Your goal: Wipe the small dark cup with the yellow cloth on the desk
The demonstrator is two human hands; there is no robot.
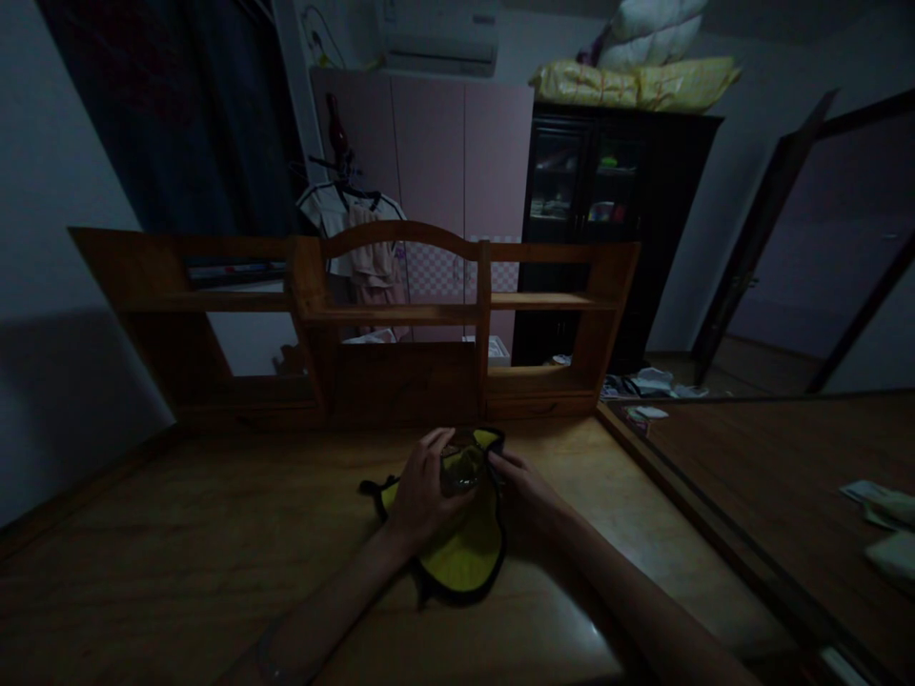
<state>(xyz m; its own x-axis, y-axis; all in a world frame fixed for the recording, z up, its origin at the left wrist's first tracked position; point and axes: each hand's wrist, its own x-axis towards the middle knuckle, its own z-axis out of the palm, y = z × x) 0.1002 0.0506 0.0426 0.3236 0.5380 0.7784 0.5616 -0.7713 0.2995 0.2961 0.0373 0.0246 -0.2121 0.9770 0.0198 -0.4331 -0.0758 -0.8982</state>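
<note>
A yellow cloth with black trim (464,553) lies on the wooden desk (214,553), in front of me. On it stands a small clear glass (463,467). My left hand (421,495) is wrapped round the left side of the glass. My right hand (521,491) has its fingertips pinched on the cloth's black edge right beside the glass. The room is dim, so the glass's contents are hard to make out.
A wooden shelf unit (400,305) stands along the back of the desk. Behind it are a pink wardrobe (443,162), clothes on hangers (357,229) and a dark cabinet (607,210) topped with bedding. Papers (883,519) lie on the floor at right.
</note>
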